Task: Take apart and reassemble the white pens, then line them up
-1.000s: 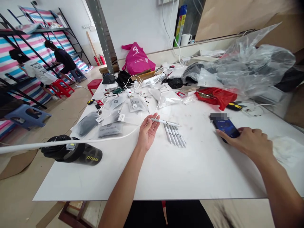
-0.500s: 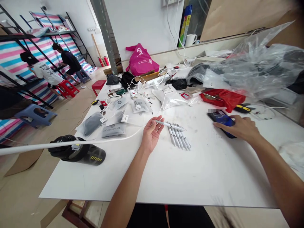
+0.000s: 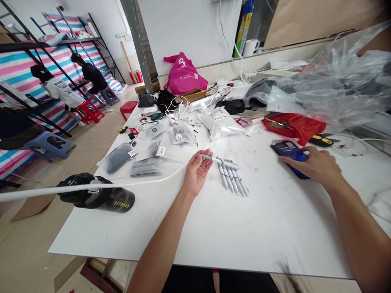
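Note:
My left hand [image 3: 197,171] is closed around one end of a white-and-grey pen [image 3: 226,162], which points to the right. Just below that pen, several matching pens [image 3: 232,179] lie side by side on the white table [image 3: 238,232]. Further right, my right hand [image 3: 320,165] is closed over the near right side of a dark smartphone [image 3: 290,152]. Its thumb lies across the phone's lower part, and the blue screen is lit and faces up. The phone appears to rest on the table; its right end is hidden under the fingers.
A black bottle [image 3: 100,194] lies on its side at left, crossed by a white cable [image 3: 76,188]. Behind are frosted pouches [image 3: 146,166], a pink bag [image 3: 183,77], a red bag [image 3: 295,126] and clear plastic wrap [image 3: 342,85]. Two people [image 3: 62,91] sit by racks far left.
The whole view has shifted slightly, so the things at right appear a little further right. Both hands keep their grips, on the pen and on the smartphone.

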### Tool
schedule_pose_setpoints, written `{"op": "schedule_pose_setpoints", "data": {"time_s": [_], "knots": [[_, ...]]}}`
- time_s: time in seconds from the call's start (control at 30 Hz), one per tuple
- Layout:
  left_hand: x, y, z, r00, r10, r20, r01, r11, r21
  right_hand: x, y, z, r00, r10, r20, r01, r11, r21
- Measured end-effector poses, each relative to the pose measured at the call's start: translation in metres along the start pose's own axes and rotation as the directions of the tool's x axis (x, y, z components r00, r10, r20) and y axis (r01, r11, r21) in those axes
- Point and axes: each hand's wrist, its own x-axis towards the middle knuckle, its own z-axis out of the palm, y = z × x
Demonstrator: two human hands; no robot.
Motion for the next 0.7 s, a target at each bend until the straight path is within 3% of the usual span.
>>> {"op": "schedule_pose_setpoints", "data": {"time_s": [0.1, 0.3, 0.43, 0.5, 0.53, 0.6, 0.67, 0.7], "knots": [[0.0, -0.002, 0.001, 1.0, -0.007, -0.003, 0.007, 1.0, 0.012, -0.006, -0.006, -0.01, 0.994, 0.022, 0.107, -0.03, 0.997, 0.076], [0.003, -0.002, -0.001, 1.0, -0.003, -0.029, 0.003, 1.0, 0.016, -0.018, -0.011, -0.021, 0.991, 0.028, 0.131, -0.038, 0.997, 0.07], [0.004, -0.002, -0.002, 0.998, -0.006, -0.057, 0.008, 0.999, 0.032, -0.025, -0.01, -0.017, 1.0, 0.009, 0.003, -0.009, 0.99, 0.142], [0.004, -0.001, -0.001, 0.998, -0.004, -0.064, 0.006, 0.999, 0.04, -0.035, -0.02, -0.018, 0.986, -0.084, -0.143, 0.117, 0.963, 0.242], [0.004, -0.002, 0.0, 0.998, -0.003, -0.065, 0.006, 0.999, 0.046, -0.043, -0.028, -0.021, 0.961, -0.166, -0.221, 0.229, 0.925, 0.304], [0.004, -0.002, 0.001, 0.998, -0.001, -0.065, 0.005, 0.998, 0.059, -0.064, -0.054, -0.03, 0.878, -0.384, -0.287, 0.479, 0.735, 0.481], [0.003, -0.004, 0.003, 0.998, 0.007, -0.059, -0.003, 0.997, 0.077, -0.089, -0.087, -0.041, 0.817, -0.55, -0.171, 0.504, 0.539, 0.675], [0.002, -0.005, 0.003, 0.998, 0.013, -0.054, -0.009, 0.996, 0.091, -0.101, -0.105, -0.046, 0.762, -0.638, -0.105, 0.492, 0.468, 0.734]]}}
